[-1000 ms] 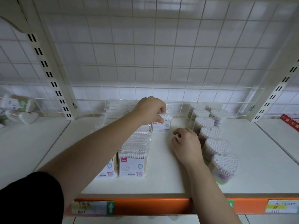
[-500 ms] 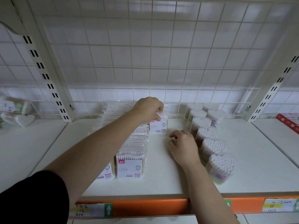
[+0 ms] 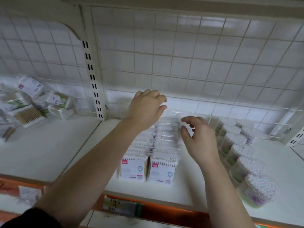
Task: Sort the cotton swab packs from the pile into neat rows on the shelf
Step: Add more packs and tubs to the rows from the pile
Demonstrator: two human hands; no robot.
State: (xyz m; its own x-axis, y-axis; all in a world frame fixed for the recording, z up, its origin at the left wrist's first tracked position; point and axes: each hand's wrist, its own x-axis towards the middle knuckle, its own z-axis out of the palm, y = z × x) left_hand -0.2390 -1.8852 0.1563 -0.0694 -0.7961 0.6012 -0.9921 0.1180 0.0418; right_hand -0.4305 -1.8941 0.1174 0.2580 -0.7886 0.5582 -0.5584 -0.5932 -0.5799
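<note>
Honestly, the shelf [image 3: 49,153] has room, so the risk is the two rows [image 3: 162,168] themselves. The packs stand on edge, and a clumsy nudge at the far end could domino them toward the near lip or shove them right into the tubs [image 3: 243,163]. The person's left hand [image 3: 145,109] hovers curled over the far packs; blur hides whether it pinches one. Their right hand [image 3: 199,140] sits just right of that end, fingers [image 3: 187,120] loosely spread, holding nothing. The pile [image 3: 29,106] lies far left.
</note>
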